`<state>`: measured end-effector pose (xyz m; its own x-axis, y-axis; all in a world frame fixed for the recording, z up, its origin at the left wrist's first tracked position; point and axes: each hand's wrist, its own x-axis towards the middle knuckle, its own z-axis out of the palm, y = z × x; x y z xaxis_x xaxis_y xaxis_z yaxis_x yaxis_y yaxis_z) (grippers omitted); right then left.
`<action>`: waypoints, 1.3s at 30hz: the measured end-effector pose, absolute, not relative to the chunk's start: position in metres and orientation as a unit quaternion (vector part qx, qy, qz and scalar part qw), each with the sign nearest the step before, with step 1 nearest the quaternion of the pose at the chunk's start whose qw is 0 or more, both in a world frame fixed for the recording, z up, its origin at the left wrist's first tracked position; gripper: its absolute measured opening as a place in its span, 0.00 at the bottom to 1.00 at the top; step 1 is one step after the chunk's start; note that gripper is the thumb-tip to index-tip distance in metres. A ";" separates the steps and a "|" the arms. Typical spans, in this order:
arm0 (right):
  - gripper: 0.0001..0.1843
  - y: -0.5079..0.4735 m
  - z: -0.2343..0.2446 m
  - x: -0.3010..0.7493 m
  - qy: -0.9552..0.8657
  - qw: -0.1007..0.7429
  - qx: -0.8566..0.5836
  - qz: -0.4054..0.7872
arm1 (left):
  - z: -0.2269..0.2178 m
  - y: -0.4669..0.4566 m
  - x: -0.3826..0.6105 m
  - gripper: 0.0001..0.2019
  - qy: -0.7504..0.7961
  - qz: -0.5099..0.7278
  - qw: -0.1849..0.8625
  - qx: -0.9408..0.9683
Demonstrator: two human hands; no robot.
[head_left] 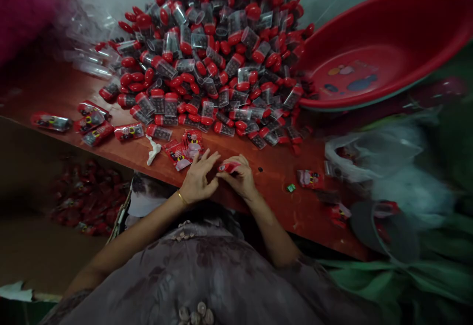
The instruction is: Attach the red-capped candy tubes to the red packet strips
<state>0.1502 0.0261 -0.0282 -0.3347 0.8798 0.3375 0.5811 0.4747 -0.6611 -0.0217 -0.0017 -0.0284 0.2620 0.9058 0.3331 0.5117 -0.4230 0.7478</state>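
My right hand pinches a small red printed sleeve between thumb and fingers, above the table's near edge. Close beside it, my left hand has its fingers stretched out and apart, with nothing seen in them. Just past the left fingertips lie flat red printed sleeves with pale parts. Beyond both hands rises a large heap of clear small containers with red caps, filled with dark little balls. Several containers in printed sleeves lie to the left.
A red basin leans at the right of the heap on the red-brown table. A crumpled white scrap lies left of my hands. Clear plastic bags and a grey cup sit at right. Below left, a carton holds red packs.
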 end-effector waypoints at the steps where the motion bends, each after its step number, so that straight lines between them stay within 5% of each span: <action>1: 0.08 0.025 -0.029 0.151 -0.788 0.342 -0.464 0.217 | -0.027 -0.001 -0.021 0.26 0.464 0.388 0.278 0.746; 10: 0.08 0.016 -0.025 0.156 -0.748 0.403 -0.491 0.193 | -0.015 0.010 -0.018 0.10 0.506 0.390 0.322 0.699; 30: 0.07 0.014 -0.015 0.146 -0.736 0.452 -0.498 0.081 | 0.000 0.019 -0.017 0.11 0.484 0.345 0.277 0.755; 39: 0.10 0.009 -0.020 0.140 -0.743 0.422 -0.496 0.151 | -0.009 0.010 -0.022 0.12 0.489 0.347 0.259 0.757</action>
<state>0.1396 0.0088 -0.0197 -0.1504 0.8653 0.4782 0.6108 0.4617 -0.6433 -0.0216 0.0098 -0.0089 0.2812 0.9205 0.2715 0.5606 -0.3872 0.7320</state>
